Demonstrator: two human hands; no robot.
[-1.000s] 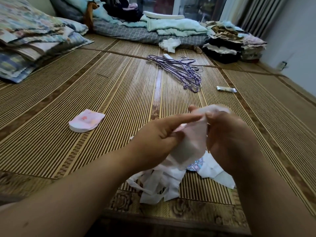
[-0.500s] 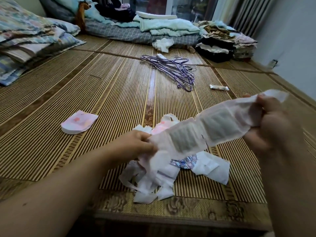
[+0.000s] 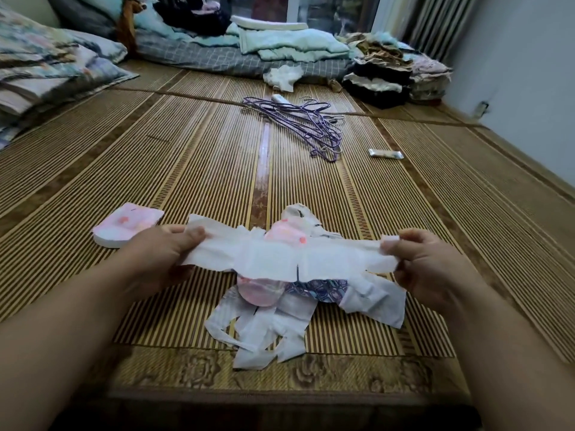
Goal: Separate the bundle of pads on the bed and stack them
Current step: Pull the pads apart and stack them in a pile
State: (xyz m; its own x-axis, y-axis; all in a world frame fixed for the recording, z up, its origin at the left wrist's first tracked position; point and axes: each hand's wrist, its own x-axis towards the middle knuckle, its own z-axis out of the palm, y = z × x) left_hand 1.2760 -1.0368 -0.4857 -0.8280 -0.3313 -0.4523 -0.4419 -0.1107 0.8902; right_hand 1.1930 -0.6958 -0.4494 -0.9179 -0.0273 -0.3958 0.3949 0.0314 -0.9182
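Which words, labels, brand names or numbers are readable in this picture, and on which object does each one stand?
No text can be read.
Small silver packet: any print is too small and blurred.
Purple patterned wrapper: pattern only, no legible words.
Pink stack of pads: pink marks only, no legible words.

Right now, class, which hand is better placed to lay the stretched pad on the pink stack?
Probably left: the left hand grips the pad right beside the pink stack; the right hand holds its far end.
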